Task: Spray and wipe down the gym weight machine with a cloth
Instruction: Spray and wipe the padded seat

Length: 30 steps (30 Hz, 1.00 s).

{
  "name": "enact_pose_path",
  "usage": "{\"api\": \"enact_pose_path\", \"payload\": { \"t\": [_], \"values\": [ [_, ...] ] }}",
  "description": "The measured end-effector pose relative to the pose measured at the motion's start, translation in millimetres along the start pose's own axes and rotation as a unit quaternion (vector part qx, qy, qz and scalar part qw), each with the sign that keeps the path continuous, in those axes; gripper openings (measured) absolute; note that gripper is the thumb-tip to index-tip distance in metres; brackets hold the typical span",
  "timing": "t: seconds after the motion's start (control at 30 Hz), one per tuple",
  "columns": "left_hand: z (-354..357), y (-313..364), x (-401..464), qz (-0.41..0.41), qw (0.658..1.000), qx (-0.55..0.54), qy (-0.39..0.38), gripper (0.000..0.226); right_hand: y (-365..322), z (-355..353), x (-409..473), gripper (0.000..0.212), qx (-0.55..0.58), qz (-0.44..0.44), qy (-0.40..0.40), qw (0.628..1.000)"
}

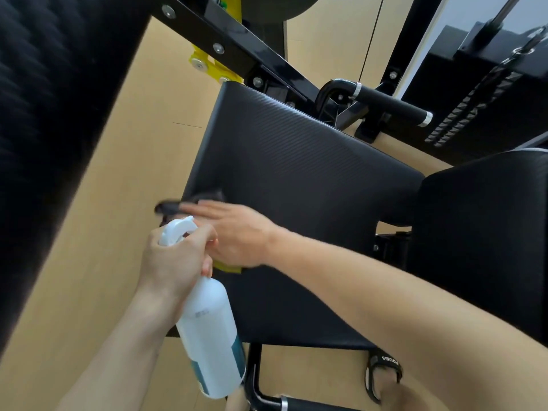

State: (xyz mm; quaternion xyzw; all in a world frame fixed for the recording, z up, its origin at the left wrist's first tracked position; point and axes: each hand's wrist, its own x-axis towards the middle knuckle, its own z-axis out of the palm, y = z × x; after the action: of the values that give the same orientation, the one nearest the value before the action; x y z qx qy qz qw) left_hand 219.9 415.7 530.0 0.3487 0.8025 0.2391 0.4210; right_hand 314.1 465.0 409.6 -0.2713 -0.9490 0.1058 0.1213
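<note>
My left hand [175, 259] grips the neck and trigger of a white spray bottle [210, 327] beside the left edge of the black seat pad [296, 161] of the weight machine. My right hand [234, 232] lies flat with straight fingers on a cloth pressed against the pad near that left edge. The cloth shows as a dark blurred part [184, 204] beyond the fingertips and a yellow corner [228, 266] under the palm. Most of the cloth is hidden by the hand.
A black back pad [480, 238] stands at the right. A black handle bar [391, 105] and the weight stack [474, 105] lie beyond the seat. A thick black padded part [50, 114] fills the left side. My sandalled foot [385, 372] is on the wooden floor [118, 203].
</note>
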Motion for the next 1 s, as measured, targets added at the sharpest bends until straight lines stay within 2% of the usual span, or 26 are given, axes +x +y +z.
{"api": "enact_pose_path", "payload": {
  "t": [0.13, 0.23, 0.43, 0.63, 0.7, 0.83, 1.0],
  "values": [
    [19.0, 8.3, 0.4, 0.025, 0.999, 0.023, -0.018, 0.018, 45.7, -5.6, 6.7, 0.06, -0.039, 0.099, -0.026, 0.994],
    [36.3, 16.8, -2.4, 0.045, 0.998, 0.036, -0.035, 0.015, 71.6, -9.9, 1.4, 0.054, 0.013, 0.218, 0.031, 0.975],
    [78.9, 41.2, -7.4, 0.052, 0.995, 0.053, -0.066, 0.013, 146.5, -16.9, -69.9, 0.054, 0.071, 0.464, 0.08, 0.879],
    [132.1, 78.9, -11.4, 0.068, 0.988, 0.092, -0.106, 0.018, 147.3, -4.4, -140.4, 0.055, 0.126, 0.619, 0.096, 0.769],
    [152.6, 93.6, -10.3, 0.09, 0.983, 0.105, -0.122, 0.022, 142.2, -5.0, -150.5, 0.055, 0.134, 0.661, 0.112, 0.73],
    [189.8, 124.5, 0.2, 0.138, 0.971, 0.127, -0.15, 0.018, 137.6, -0.4, -167.1, 0.054, 0.129, 0.69, 0.121, 0.702],
    [228.0, 149.8, 12.2, 0.186, 0.955, 0.157, -0.172, 0.02, 136.9, 4.5, -193.2, 0.055, 0.138, 0.756, 0.134, 0.625]
  ]
}}
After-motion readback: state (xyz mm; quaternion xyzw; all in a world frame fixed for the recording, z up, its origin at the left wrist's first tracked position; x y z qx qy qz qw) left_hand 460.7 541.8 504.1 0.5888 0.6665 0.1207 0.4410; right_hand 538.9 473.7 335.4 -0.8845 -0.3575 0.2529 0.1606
